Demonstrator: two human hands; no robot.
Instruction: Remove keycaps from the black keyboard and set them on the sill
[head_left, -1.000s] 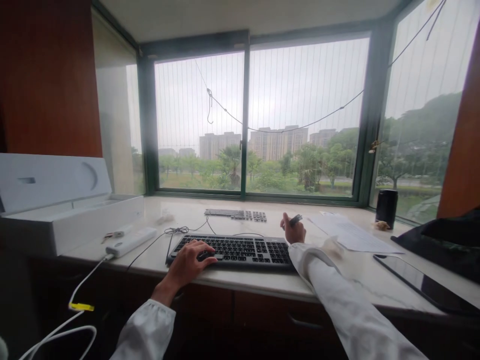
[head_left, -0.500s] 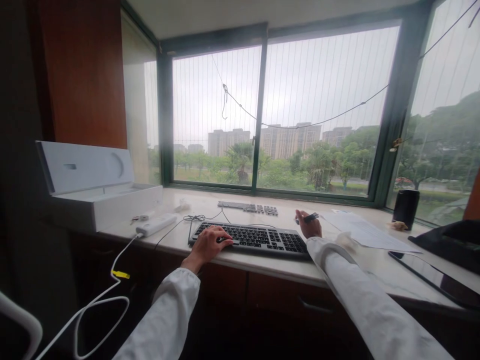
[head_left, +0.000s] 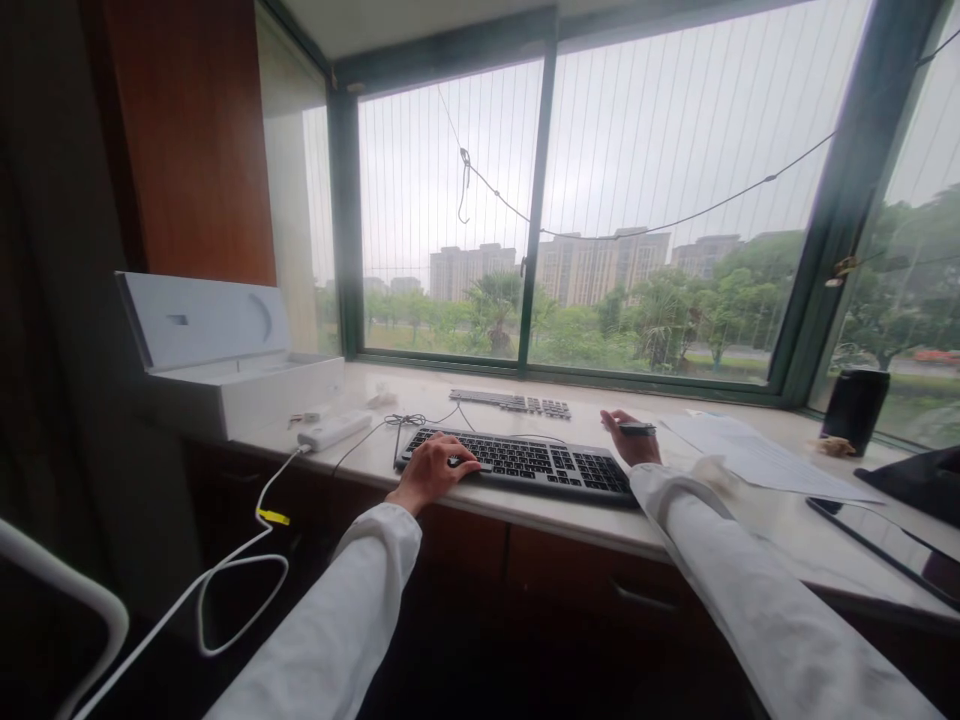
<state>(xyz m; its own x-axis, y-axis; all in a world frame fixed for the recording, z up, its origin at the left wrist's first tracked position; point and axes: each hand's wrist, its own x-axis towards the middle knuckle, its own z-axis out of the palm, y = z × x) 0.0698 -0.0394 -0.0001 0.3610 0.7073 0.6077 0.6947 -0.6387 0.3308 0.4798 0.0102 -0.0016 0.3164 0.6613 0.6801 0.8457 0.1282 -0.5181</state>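
Note:
A black full-size keyboard [head_left: 536, 465] lies along the front of the pale worktop. My left hand [head_left: 436, 470] rests on its left part, fingers bent over the keys and the thumb near the front edge; nothing is visibly held there. Just beyond the keyboard's right end, my right hand [head_left: 630, 438] is closed around a short dark pen-like tool [head_left: 637, 429], its tip pointing right. The exact kind of tool is too small to tell. Behind the keyboard lies a slim grey keyboard [head_left: 510, 402], with a thin black cable [head_left: 409, 420] to its left.
On the left stand an open white box [head_left: 285, 388] and a white power strip [head_left: 334, 432]. Printed paper [head_left: 757, 455], a crumpled tissue [head_left: 716, 475], a dark tablet [head_left: 885, 545], a black cylinder [head_left: 856, 410] and a black bag [head_left: 919, 480] are to the right. A window is behind.
The view has shifted, so everything sits slightly further right in the picture. My right hand has turned slightly, with its fingers more outstretched. My left hand stays on the keyboard.

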